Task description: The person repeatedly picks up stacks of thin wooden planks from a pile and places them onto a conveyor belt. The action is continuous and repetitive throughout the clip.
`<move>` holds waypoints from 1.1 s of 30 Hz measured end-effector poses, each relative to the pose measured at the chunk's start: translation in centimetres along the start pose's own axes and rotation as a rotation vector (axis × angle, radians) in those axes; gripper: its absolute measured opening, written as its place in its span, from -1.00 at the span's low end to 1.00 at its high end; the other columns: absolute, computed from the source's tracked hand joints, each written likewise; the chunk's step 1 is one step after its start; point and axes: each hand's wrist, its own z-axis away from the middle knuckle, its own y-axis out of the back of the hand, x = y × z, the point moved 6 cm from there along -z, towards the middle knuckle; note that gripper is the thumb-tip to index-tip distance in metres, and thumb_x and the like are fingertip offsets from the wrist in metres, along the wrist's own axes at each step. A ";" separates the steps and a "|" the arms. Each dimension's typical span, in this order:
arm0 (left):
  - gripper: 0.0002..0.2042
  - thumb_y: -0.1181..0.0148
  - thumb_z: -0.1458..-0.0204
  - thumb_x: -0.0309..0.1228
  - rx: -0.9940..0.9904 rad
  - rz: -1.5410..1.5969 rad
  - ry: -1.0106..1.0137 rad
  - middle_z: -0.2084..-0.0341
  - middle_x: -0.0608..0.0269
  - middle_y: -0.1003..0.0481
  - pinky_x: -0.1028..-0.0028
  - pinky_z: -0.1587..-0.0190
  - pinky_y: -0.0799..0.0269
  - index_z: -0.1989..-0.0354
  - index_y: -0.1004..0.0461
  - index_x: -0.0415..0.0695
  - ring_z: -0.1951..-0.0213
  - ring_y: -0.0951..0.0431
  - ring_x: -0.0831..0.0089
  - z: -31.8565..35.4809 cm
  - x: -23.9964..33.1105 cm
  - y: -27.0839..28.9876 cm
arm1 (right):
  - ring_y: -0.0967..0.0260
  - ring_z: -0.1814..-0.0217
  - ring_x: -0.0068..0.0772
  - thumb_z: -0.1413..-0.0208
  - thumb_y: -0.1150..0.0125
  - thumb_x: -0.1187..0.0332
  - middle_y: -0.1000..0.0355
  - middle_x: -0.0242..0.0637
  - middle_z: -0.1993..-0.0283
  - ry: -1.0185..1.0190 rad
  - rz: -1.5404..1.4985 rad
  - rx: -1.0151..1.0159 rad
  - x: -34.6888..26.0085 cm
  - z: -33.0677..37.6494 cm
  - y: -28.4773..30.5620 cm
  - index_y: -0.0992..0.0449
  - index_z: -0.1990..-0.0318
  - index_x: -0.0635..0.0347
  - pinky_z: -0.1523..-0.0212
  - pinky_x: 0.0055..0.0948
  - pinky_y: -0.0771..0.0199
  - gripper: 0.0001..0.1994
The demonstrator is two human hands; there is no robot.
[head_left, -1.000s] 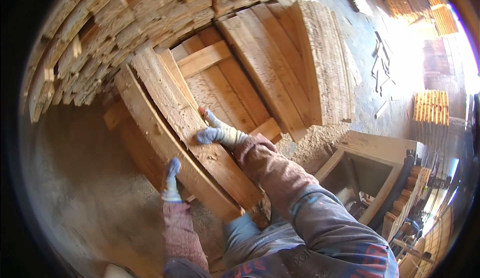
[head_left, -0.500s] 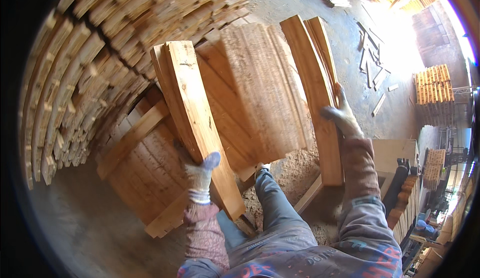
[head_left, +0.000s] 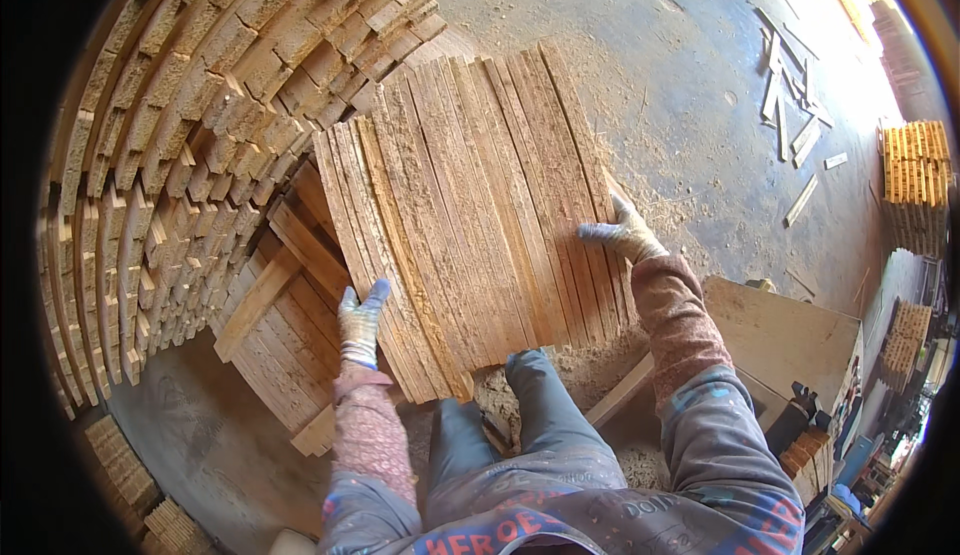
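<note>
A bundle of boards (head_left: 475,220), rough sawn slats held edge to edge as one flat sheet, is between the two gloved hands and tilts up off the pallet (head_left: 285,355) below it, in front of the person's knees. I count somewhere near twenty slats in the bundle; the seams blur toward its far end, so the figure is loose. The left hand (head_left: 360,323) has its grip wrapped over the near left edge, fingers curled onto the outermost slat; the right hand (head_left: 625,235) lies against the right edge with fingers spread flat on the wood rather than closed round it. As a judgement, the bundle is gathered and lifted but not yet set down anywhere, so the carrying or stacking part is what remains. Just left of the left grip and under the bundle, one pallet shows, with two cross battens visible. Further left of that grip rises one large stack (head_left: 170,155) of cut boards, far too many to count. Beyond the right grip the floor (head_left: 700,85) carries sawdust and about a dozen loose offcuts (head_left: 795,115); well beyond them stands a smaller yellow pile (head_left: 915,185). Near the right elbow lies one flat panel (head_left: 790,325).
</note>
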 end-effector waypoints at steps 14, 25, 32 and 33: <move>-0.35 -0.58 0.03 -0.17 -0.207 0.287 0.123 0.04 0.27 -0.57 0.52 0.04 -0.55 -0.16 -0.46 -0.26 0.14 -0.56 0.53 1.6 -0.3 -3.0 | -0.03 -0.55 -0.06 0.26 -0.73 0.02 -0.05 0.17 -0.50 -0.194 -0.439 -0.053 -2.6 1.8 -2.6 0.06 -0.53 0.36 -0.50 -0.16 -0.09 0.29; -0.47 -0.56 0.09 -0.53 -0.296 0.093 0.072 0.14 0.21 -0.61 0.43 0.10 -0.64 -0.11 -0.52 -0.27 0.21 -0.64 0.40 1.2 0.8 -3.9 | -0.28 -0.38 -0.13 0.19 -0.67 0.36 -0.25 0.07 -0.40 -0.075 -0.072 -0.038 -0.1 0.3 -0.5 0.14 -0.57 0.25 -0.40 -0.27 -0.25 0.22; -0.61 -0.41 -0.05 -0.52 -0.395 0.247 0.189 0.16 0.19 -0.63 0.46 0.09 -0.68 -0.07 -0.52 -0.29 0.21 -0.68 0.42 0.8 -1.0 -2.5 | -0.57 0.09 -0.33 0.02 -0.57 0.40 -0.58 -0.09 0.10 -0.291 -0.415 -0.079 0.7 1.6 -0.5 0.34 -0.58 0.27 -0.02 -0.33 -0.60 0.20; -0.63 -0.37 -0.09 -0.51 -0.394 0.213 0.185 0.18 0.18 -0.63 0.48 0.12 -0.68 -0.07 -0.51 -0.29 0.22 -0.68 0.41 0.9 -0.8 -2.5 | -0.55 0.09 -0.37 0.02 -0.56 0.39 -0.57 -0.13 0.07 -0.326 -0.495 -0.081 1.0 1.9 -0.2 0.38 -0.57 0.29 -0.04 -0.37 -0.58 0.22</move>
